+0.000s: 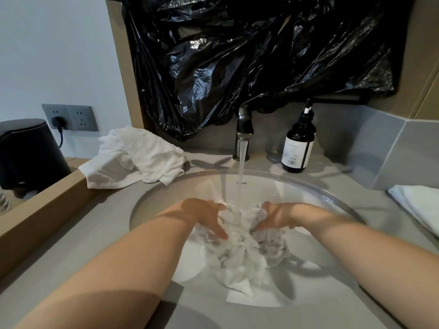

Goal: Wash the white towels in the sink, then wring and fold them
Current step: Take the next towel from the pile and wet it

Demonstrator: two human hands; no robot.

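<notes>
A wet, bunched white towel hangs in the white sink, right under the stream from the running faucet. My left hand grips the towel's upper left part. My right hand grips its upper right part, fingers curled into the cloth. A second white towel lies crumpled on the counter at the sink's back left. A folded white towel rests on the counter at the right edge.
A dark pump bottle stands to the right of the faucet. Black plastic sheeting covers the wall behind. A black appliance stands at far left, beside a wall socket with a plug in it. A wooden ledge borders the grey counter.
</notes>
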